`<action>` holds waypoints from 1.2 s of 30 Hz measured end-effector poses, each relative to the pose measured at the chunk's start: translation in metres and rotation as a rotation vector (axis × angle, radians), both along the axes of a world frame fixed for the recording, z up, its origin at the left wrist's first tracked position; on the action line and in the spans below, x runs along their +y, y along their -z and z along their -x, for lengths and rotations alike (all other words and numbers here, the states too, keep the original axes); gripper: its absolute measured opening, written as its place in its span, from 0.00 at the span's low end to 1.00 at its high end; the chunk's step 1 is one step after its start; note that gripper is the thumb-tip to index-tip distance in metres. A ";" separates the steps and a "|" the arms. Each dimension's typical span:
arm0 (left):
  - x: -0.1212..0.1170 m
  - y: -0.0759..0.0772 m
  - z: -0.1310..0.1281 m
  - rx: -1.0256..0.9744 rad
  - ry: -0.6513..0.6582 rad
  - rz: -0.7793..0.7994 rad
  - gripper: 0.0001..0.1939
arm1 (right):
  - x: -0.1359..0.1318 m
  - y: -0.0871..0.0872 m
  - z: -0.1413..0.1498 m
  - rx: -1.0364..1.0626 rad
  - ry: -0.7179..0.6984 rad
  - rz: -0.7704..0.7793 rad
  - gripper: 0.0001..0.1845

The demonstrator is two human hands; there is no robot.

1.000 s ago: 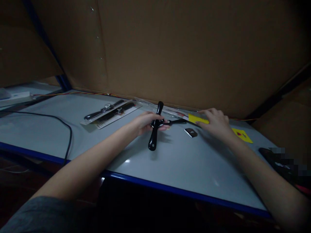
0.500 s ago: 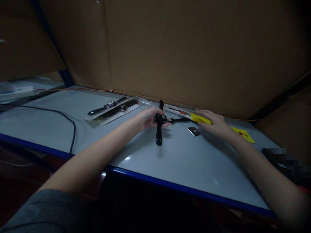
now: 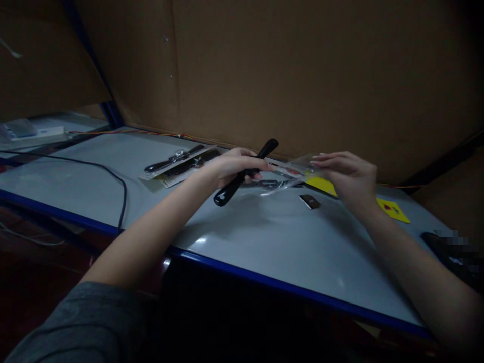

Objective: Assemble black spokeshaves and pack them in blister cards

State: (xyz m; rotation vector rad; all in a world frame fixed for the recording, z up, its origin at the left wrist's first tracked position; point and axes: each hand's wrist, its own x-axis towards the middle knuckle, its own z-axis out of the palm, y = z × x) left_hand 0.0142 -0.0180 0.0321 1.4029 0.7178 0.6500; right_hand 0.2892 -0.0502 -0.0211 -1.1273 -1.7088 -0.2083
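My left hand (image 3: pixel 238 166) is closed around the middle of a black spokeshave (image 3: pixel 229 191), which is tilted above the table with its near handle pointing down to the left. The fingers hide its middle part. To the right, my right hand (image 3: pixel 350 174) pinches a clear plastic blister cover (image 3: pixel 298 169), which is blurred and reaches toward the spokeshave. Beneath that hand lies a yellow piece (image 3: pixel 321 186) with a dark edge, partly covered. A small dark metal blade (image 3: pixel 310 201) rests flat on the table just in front of it.
Packaged spokeshaves (image 3: pixel 177 164) lie behind my left forearm. A yellow card (image 3: pixel 393 209) is on the right, near a dark object (image 3: pixel 446 254) at the edge. On the left a black cable (image 3: pixel 109 169) crosses the grey table (image 3: pixel 260 252). A cardboard wall (image 3: pixel 302 75) stands behind.
The spokeshave has turned in my left hand from pointing toward me to a diagonal. My right hand has left the yellow piece on the table and now lifts the clear cover.
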 end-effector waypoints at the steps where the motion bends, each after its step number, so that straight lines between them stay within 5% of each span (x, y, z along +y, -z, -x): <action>1: -0.001 -0.004 0.003 0.020 0.003 -0.061 0.11 | -0.003 -0.002 -0.001 0.061 -0.040 -0.007 0.06; 8: -0.005 -0.001 0.007 0.133 0.095 -0.175 0.21 | -0.010 0.002 0.013 0.189 -0.153 0.089 0.05; 15: -0.014 0.013 -0.005 0.252 0.202 -0.262 0.12 | -0.008 0.012 0.021 0.090 -0.118 0.099 0.03; 25: -0.012 0.014 -0.006 0.366 0.058 -0.497 0.11 | -0.008 0.015 0.024 0.053 -0.086 0.010 0.04; 36: -0.016 0.018 -0.006 0.520 -0.022 -1.073 0.06 | -0.013 0.016 0.030 -0.011 -0.013 -0.057 0.06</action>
